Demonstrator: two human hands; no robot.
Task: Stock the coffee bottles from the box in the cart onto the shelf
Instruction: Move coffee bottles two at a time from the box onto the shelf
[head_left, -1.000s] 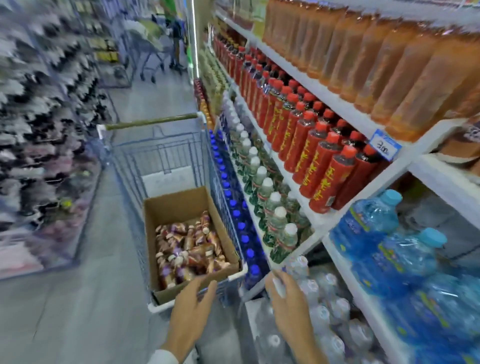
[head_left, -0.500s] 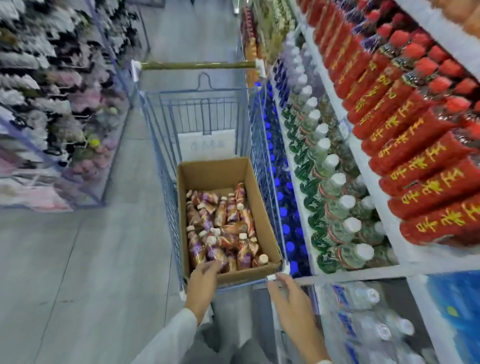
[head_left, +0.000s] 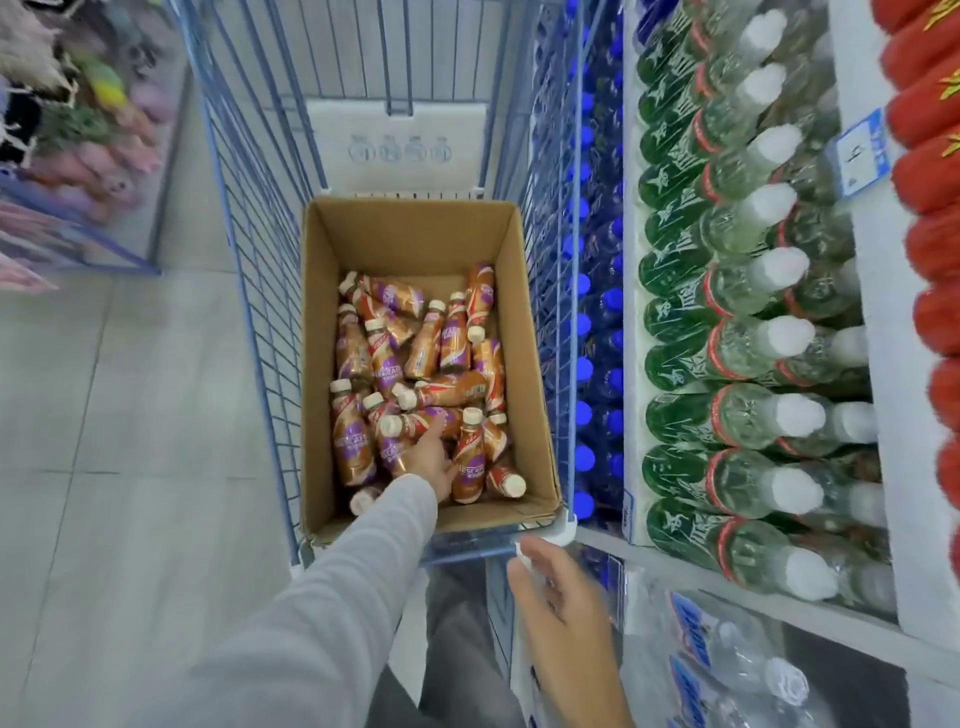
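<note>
Pick step, early in the task by the look of it. Brown open-top cardboard box (head_left: 527, 332) inside blue wire shopping cart (head_left: 260, 270), mid-frame. Loose pile of small brown-and-purple coffee bottles with cream caps (head_left: 415, 374) on the box floor, most lying flat, crowded toward the 6 o'clock end; 12 o'clock end bare cardboard.

Left hand (head_left: 432, 464) down in the box at its 6 o'clock end, grey sleeve over the near rim, index finger stretched along a lying bottle, other fingers hidden among the bottles. Can't tell if anything is gripped.

Right hand (head_left: 563, 605) outside the cart at 5 o'clock, just beside its white plastic corner, fingers loose and spread, nothing held, blurred.

White store shelf (head_left: 878, 405) at 3 o'clock, packed with clear green-label bottles; no coffee slot in view.

Next, probably: wrap fingers round one bottle body, lift clear of the pile, carry toward 3 o'clock, find a free facing, stand it cap up.
</note>
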